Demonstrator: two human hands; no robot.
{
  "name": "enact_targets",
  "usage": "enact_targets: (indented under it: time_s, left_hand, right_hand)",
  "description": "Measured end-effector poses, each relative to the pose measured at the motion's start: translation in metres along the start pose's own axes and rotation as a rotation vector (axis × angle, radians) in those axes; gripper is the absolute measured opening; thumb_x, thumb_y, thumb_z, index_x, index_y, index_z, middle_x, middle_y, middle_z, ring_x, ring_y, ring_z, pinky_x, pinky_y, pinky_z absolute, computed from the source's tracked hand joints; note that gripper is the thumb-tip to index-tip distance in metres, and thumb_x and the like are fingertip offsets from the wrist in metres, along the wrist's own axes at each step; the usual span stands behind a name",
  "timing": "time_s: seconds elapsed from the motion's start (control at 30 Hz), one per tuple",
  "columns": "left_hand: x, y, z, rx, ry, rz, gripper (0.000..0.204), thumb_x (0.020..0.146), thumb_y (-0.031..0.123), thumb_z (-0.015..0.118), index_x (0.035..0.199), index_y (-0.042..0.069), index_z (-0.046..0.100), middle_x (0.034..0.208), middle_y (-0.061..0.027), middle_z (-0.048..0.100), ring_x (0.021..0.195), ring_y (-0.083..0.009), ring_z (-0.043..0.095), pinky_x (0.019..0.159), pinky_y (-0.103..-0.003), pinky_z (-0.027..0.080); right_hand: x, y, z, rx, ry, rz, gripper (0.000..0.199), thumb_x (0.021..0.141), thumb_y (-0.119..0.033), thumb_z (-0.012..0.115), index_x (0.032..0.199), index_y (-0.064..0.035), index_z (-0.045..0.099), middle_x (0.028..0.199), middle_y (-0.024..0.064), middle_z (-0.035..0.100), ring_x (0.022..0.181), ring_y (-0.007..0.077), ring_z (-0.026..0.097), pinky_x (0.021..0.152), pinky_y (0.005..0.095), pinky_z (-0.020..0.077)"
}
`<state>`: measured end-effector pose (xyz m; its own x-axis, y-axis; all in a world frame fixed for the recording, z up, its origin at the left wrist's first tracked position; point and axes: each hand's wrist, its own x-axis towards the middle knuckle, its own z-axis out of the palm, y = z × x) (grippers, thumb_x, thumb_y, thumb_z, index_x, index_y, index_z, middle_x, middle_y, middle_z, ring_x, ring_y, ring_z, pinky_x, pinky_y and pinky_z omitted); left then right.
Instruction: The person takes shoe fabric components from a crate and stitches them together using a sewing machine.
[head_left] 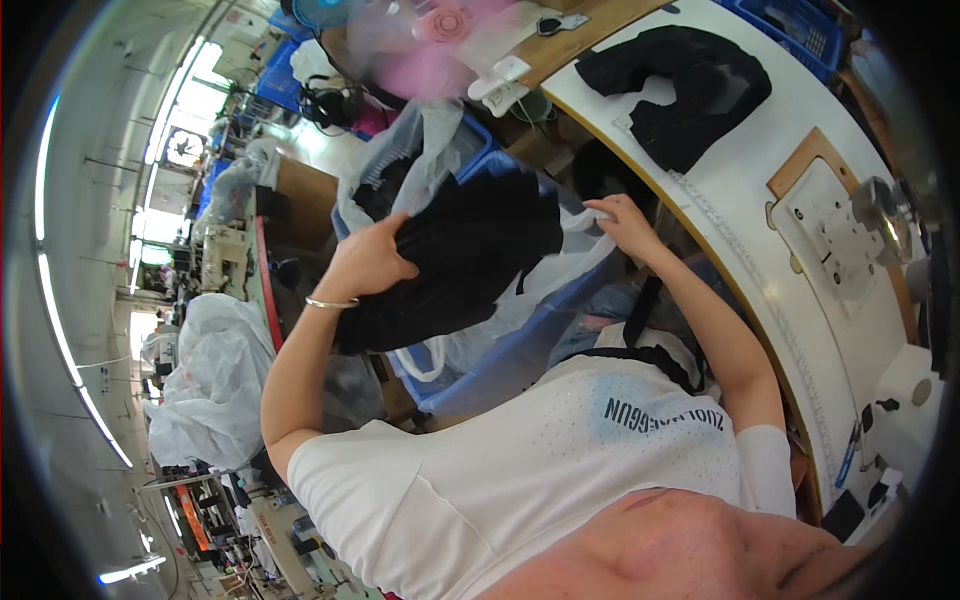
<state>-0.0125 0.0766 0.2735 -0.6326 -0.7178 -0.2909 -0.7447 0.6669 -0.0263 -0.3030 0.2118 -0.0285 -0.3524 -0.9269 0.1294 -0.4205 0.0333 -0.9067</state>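
Note:
My left hand (368,262), with a bangle on its wrist, is closed on a bunch of black fabric (490,235). This cloth hangs across a white plastic bag (545,285) that lines a blue crate (470,375). Thumb and fingers of my right hand (626,228) pinch the bag's edge on the right side. Beyond the fabric, more of the whitish plastic (437,135) stands up, with dark cloth (385,190) inside it. How deep the crate is filled is hidden by the fabric.
To the right curves a white sewing table (720,215) with a black cut piece (690,85) and a sewing machine plate (825,235). A pink fan (440,30) blurs at the top. On the left stand a stuffed plastic sack (215,380) and a cardboard box (305,205).

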Motion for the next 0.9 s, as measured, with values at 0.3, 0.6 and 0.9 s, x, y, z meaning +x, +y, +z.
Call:
enact_targets:
  time_s: [0.3, 0.6, 0.9]
  left_hand:
    - [0.009, 0.089, -0.062, -1.224, 0.009, 0.154, 0.05, 0.075, 0.006, 0.072, 0.122, -0.002, 0.059, 0.109, -0.0099, 0.067, 0.094, -0.0212, 0.067, 0.084, -0.032, 0.055]
    - [0.029, 0.154, 0.006, -1.607, -0.346, 0.261, 0.038, 0.08, 0.008, 0.069, 0.116, -0.001, 0.062, 0.1, -0.011, 0.07, 0.087, -0.0248, 0.071, 0.082, -0.036, 0.059]
    - [0.049, 0.213, 0.079, -1.24, -0.426, 0.649, 0.076, 0.085, 0.012, 0.074, 0.148, 0.008, 0.032, 0.138, -0.0075, 0.052, 0.127, -0.0214, 0.05, 0.108, -0.037, 0.041]
  right_hand:
    - [-0.097, -0.037, -0.011, 0.368, 0.322, -0.064, 0.058, 0.092, -0.029, 0.065, 0.142, -0.0064, 0.046, 0.132, 0.0134, 0.053, 0.126, 0.0289, 0.048, 0.106, 0.0443, 0.0369]
    - [-0.123, -0.105, -0.123, 1.651, 0.037, -0.125, 0.086, 0.089, -0.075, 0.04, 0.144, -0.008, 0.043, 0.138, 0.0061, 0.056, 0.123, 0.0221, 0.055, 0.105, 0.0389, 0.0436]
    - [-0.188, -0.125, -0.159, 0.877, 0.793, 0.075, 0.07, 0.082, -0.007, 0.073, 0.142, -0.0047, 0.039, 0.129, 0.01, 0.055, 0.117, 0.0213, 0.055, 0.101, 0.0361, 0.0453]
